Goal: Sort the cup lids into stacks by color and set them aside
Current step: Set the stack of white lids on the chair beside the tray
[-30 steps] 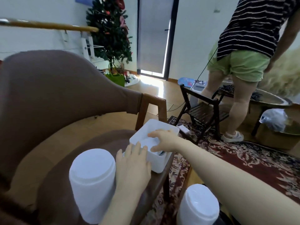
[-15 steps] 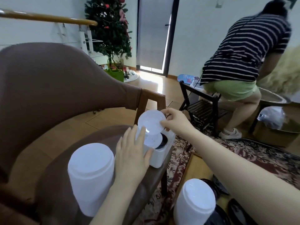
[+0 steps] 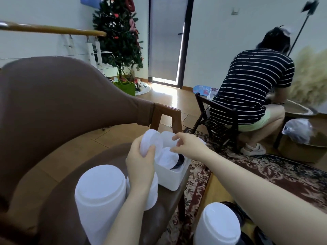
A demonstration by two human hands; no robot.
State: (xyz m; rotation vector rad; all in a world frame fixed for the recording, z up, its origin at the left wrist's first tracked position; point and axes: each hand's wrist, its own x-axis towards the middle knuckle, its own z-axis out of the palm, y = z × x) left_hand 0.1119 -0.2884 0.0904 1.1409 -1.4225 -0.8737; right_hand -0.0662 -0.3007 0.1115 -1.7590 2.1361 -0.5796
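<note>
My left hand (image 3: 140, 163) holds a white cup lid (image 3: 150, 142) tilted on edge, just left of the white box (image 3: 174, 181) on the brown chair seat. My right hand (image 3: 188, 145) hovers over the box with fingers spread and nothing in them. Inside the box lie another white lid (image 3: 167, 159) and a black lid (image 3: 180, 162) partly under it. A tall stack of white lids (image 3: 100, 197) stands at the seat's front. A shorter white stack (image 3: 151, 193) shows behind my left forearm. Another white stack (image 3: 218, 225) stands on the floor below my right arm.
The brown chair back (image 3: 58, 103) curves round the left. Black lids (image 3: 235, 209) lie on the floor by the lower white stack. A person in a striped shirt (image 3: 251, 92) crouches at a dark folding chair (image 3: 215, 126) on the patterned rug (image 3: 265, 167).
The white lid passed from my right hand to my left, which rose off the seat and took it. My right hand let go. The striped-shirt person sank lower.
</note>
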